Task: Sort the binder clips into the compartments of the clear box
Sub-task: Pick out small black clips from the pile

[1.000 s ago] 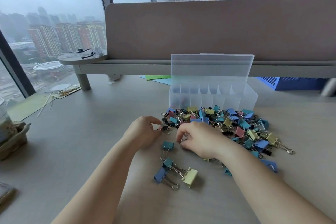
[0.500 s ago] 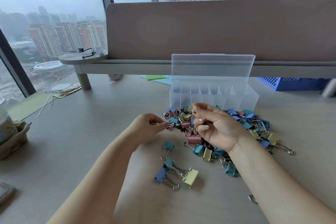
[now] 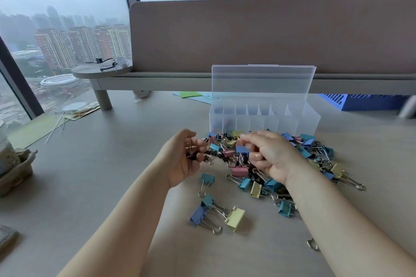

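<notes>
Two hands are working over the pile of binder clips, just short of the clear box.

The left hand is holding a few black clips in curled fingers. The right hand is curling too, thumb and forefinger tips meeting, but blur is hiding whether they are pinching anything. The box is sitting just beyond the pile, lid up, long axis running left to right. The right hand is hovering nearer its front wall, so a drop would likely be going forward over it.

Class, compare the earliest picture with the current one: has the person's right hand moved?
Yes. The right hand has lifted off the binder clips and shifted away from the person, toward the clear box, which has stayed put.
</notes>
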`<action>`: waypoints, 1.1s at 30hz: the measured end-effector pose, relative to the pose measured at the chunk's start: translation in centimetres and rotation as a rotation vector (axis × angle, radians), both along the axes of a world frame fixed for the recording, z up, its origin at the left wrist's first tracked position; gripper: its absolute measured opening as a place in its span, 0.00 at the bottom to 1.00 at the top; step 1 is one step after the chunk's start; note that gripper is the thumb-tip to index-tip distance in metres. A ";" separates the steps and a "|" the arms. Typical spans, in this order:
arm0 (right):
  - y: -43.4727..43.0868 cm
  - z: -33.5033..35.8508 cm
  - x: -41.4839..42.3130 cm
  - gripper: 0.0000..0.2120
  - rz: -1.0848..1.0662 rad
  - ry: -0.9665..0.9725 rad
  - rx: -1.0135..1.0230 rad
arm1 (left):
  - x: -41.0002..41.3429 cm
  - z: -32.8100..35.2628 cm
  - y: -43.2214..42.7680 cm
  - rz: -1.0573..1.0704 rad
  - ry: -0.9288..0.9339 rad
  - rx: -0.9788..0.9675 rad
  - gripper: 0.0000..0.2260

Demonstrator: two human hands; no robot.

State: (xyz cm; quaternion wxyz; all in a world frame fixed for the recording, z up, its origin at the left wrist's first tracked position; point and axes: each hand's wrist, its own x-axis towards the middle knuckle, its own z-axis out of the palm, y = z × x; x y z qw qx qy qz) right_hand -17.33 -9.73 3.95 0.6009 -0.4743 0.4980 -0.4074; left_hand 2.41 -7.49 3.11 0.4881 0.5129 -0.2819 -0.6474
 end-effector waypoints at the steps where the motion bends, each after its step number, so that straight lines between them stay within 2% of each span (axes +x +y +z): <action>1: 0.1 -0.1 0.1 0.08 -0.017 0.304 -0.166 | -0.1 -0.2 -0.1 0.025 -0.144 -0.020 0.12; 2: 0.2 -0.3 0.1 0.09 -0.019 0.548 -0.317 | -0.2 -0.5 -0.2 0.050 -0.336 -0.049 0.12; 3: 0.3 -0.5 0.1 0.10 -0.001 0.709 -0.420 | -0.3 -0.8 -0.3 0.068 -0.548 -0.090 0.11; 5: 0.6 -0.7 0.3 0.13 0.048 0.891 -0.476 | -0.3 -1.8 -0.5 0.079 -0.896 -0.208 0.09; 7: 0.9 -1.0 0.5 0.14 0.057 1.013 -0.483 | -0.3 -2.3 -0.5 0.066 -1.059 -0.271 0.06; 9: 1.1 -1.1 0.9 0.15 0.045 1.104 -0.515 | -0.2 -2.3 -0.4 0.028 -1.172 -0.266 0.07; 12: 1.3 -1.2 1.1 0.16 0.038 1.139 -0.529 | -0.2 -2.3 -0.4 -0.023 -1.287 -0.262 0.10; 18: 1.4 -1.4 1.3 0.17 0.014 1.137 -0.578 | -0.2 -2.3 -0.4 -0.062 -1.334 -0.271 0.12; 25: 1.4 -1.6 1.5 0.14 -0.028 1.146 -0.576 | -0.2 -2.2 -0.2 -0.075 -1.319 -0.298 0.05; 28: 1.2 -1.6 1.6 0.13 -0.012 1.139 -0.553 | -0.1 -2.1 -0.3 -0.080 -1.300 -0.311 0.05; 30: 1.1 -1.4 1.4 0.14 0.009 1.118 -0.528 | -0.2 -1.9 -0.3 -0.076 -1.204 -0.317 0.07; 31: 1.0 -1.3 1.3 0.14 0.020 1.088 -0.521 | -0.1 -1.7 -0.3 -0.072 -1.095 -0.305 0.08; 33: 0.8 -0.8 1.1 0.15 0.040 0.943 -0.481 | 0.1 -1.0 0.0 -0.058 -0.725 -0.223 0.10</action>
